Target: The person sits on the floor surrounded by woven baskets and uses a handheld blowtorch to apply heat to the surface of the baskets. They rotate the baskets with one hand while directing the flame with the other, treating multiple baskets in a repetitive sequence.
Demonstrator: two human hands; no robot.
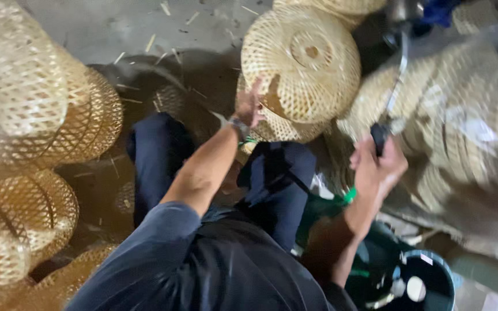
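Left hand (249, 105) touching woven basket (301, 64), right hand (377, 167) gripping tool (392, 98)

Left hand (249, 106): arm outstretched, fingers spread against the lower edge of a round woven bamboo basket (301, 63), pale yellow, with a small ringed disc at its centre. Wristband at the wrist.
Right hand (377, 167): closed around the dark handle of a metal tool (397, 80), shaft rising upward; tool blurred, kind unclear.
Second woven basket (286, 128): directly beneath the first, partly covered.
Stacked woven baskets (36, 115): left side, golden brown.
Blurred woven pieces (462, 103): right side.
Concrete floor (105, 26): strewn with bamboo slivers.
Dark bucket (427, 282): lower right.
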